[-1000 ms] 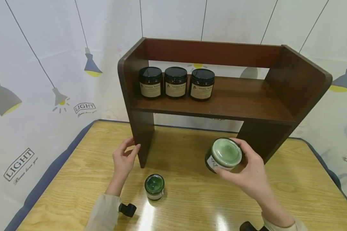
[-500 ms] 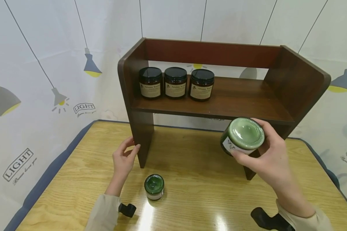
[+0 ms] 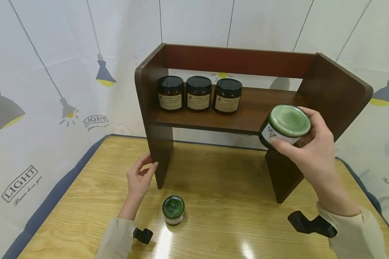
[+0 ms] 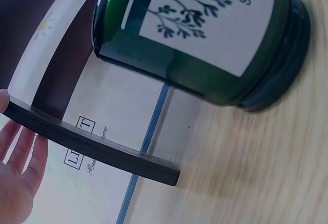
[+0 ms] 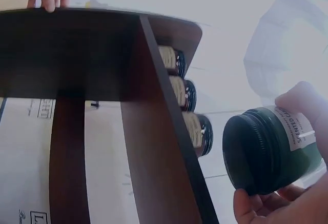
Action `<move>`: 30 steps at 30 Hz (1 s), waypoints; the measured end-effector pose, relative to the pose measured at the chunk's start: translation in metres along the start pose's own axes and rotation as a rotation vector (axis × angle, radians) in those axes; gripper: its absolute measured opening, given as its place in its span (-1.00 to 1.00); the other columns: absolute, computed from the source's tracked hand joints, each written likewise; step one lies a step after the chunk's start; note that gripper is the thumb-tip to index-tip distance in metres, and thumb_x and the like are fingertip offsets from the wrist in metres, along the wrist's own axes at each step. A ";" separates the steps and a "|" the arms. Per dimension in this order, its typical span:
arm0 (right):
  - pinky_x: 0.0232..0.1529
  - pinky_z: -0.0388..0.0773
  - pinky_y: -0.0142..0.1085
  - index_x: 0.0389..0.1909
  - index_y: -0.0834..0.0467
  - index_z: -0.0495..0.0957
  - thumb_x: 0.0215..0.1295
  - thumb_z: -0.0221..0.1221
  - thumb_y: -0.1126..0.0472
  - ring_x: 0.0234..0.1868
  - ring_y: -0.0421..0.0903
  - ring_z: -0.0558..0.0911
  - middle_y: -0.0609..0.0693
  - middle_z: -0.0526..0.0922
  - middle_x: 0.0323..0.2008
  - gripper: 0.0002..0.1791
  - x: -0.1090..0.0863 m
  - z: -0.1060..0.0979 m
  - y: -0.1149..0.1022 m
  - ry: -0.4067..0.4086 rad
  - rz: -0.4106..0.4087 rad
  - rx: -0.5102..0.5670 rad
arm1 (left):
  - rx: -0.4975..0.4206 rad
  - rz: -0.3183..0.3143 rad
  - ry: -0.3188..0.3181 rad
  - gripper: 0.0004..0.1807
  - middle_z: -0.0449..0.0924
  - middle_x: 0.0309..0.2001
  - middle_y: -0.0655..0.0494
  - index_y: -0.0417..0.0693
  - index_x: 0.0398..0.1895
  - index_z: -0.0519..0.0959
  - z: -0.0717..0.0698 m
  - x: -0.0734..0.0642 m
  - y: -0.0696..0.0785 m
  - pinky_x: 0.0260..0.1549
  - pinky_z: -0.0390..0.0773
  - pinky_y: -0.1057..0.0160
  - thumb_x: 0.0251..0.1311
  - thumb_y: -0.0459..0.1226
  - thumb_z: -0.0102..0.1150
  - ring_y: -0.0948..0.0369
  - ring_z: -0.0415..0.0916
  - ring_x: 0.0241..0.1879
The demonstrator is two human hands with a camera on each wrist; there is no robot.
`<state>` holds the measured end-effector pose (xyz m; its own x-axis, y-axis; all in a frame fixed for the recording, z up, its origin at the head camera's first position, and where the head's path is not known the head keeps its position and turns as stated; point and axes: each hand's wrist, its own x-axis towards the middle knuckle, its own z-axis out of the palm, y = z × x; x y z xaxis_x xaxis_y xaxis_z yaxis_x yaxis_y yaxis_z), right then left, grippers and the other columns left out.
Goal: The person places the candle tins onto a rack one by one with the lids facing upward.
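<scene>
A pale wall [image 3: 194, 21] printed with hanging lamps [image 3: 105, 73] is backing the scene, and a wood-grained table [image 3: 227, 223] is spreading out below. Now the right hand [image 3: 317, 151] is grasping a green jar [image 3: 283, 127], thumb pressing near its label [image 3: 275, 135], fingers wrapping round the far side. The jar is sitting just left of the palm, hovering before the right part of the brown shelf [image 3: 259, 99], well above the table. And it's tilting, its rounded, paler green base [image 3: 290, 119] facing up toward the head camera! That white label is carrying a dark plant print, while the right wrist view is showing a ribbed black lid [image 5: 248, 155]. Over on the left, the left hand [image 3: 139, 180] is gripping the shelf's side panel. Three dark jars [image 3: 199, 93] are lining the upper board, and a second green jar [image 3: 173, 209] is standing base-up on the table.
</scene>
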<state>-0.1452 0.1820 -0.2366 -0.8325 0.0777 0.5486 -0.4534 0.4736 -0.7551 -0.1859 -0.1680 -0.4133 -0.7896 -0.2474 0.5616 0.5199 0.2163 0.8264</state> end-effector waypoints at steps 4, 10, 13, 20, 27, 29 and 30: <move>-0.27 0.45 -0.63 0.11 0.07 0.33 -0.05 0.29 0.48 -0.17 -0.26 0.50 -0.17 0.44 -0.06 -0.34 0.013 -0.001 0.003 0.038 0.029 0.013 | -0.006 -0.009 -0.008 -0.68 0.52 -0.22 0.43 -0.48 -0.05 0.52 0.000 0.001 0.000 -0.35 0.57 0.47 0.07 -0.58 0.19 0.45 0.47 -0.21; -0.23 0.43 -0.62 0.14 0.09 0.32 0.01 0.28 0.42 -0.13 -0.24 0.45 -0.19 0.43 -0.06 -0.37 0.034 -0.001 0.006 0.040 0.029 0.011 | -0.012 -0.031 -0.010 -0.68 0.52 -0.22 0.45 -0.47 -0.04 0.52 0.000 0.000 0.000 -0.34 0.57 0.46 0.08 -0.58 0.19 0.43 0.47 -0.21; -0.23 0.44 -0.60 0.14 0.09 0.33 0.00 0.29 0.41 -0.14 -0.22 0.45 -0.18 0.43 -0.07 -0.37 0.042 0.001 0.007 0.047 0.031 0.022 | -0.007 -0.036 -0.008 -0.68 0.52 -0.23 0.45 -0.46 -0.04 0.53 0.000 0.000 0.000 -0.33 0.58 0.45 0.08 -0.57 0.19 0.44 0.47 -0.21; -0.18 0.44 -0.58 0.12 0.12 0.36 -0.03 0.30 0.43 -0.09 -0.21 0.46 -0.15 0.44 -0.06 -0.37 0.054 0.005 0.007 0.056 0.031 0.034 | 0.007 -0.018 -0.007 -0.68 0.60 -0.21 -0.17 -0.49 -0.06 0.52 0.000 0.001 0.001 -0.34 0.58 0.44 0.06 -0.58 0.20 0.46 0.47 -0.22; -0.30 0.34 -0.51 0.14 0.17 0.35 0.01 0.31 0.25 -0.18 -0.27 0.38 -0.21 0.41 -0.11 -0.39 0.067 0.004 0.009 0.087 0.076 -0.123 | 0.004 -0.020 -0.012 -0.67 0.54 -0.17 -0.39 -0.49 -0.05 0.51 0.000 0.001 0.001 -0.34 0.57 0.46 0.07 -0.58 0.19 0.46 0.46 -0.21; -0.33 0.34 -0.50 0.13 0.17 0.36 0.05 0.28 0.20 -0.21 -0.27 0.37 -0.22 0.41 -0.14 -0.42 0.069 0.003 0.010 0.082 0.089 -0.148 | 0.000 -0.030 -0.008 -0.67 0.54 -0.17 -0.38 -0.48 -0.04 0.52 0.000 0.001 0.001 -0.34 0.58 0.45 0.07 -0.58 0.19 0.45 0.47 -0.21; -0.35 0.36 -0.52 0.12 0.16 0.36 0.07 0.27 0.18 -0.22 -0.26 0.38 -0.22 0.42 -0.15 -0.44 0.070 0.003 0.010 0.077 0.094 -0.150 | 0.000 -0.032 -0.007 -0.67 0.54 -0.17 -0.38 -0.48 -0.04 0.52 0.000 0.001 0.001 -0.34 0.58 0.45 0.07 -0.58 0.19 0.45 0.47 -0.21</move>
<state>-0.2091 0.1895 -0.2068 -0.8393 0.1920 0.5086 -0.3177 0.5860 -0.7454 -0.1859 -0.1683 -0.4125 -0.8080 -0.2476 0.5347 0.4944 0.2088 0.8438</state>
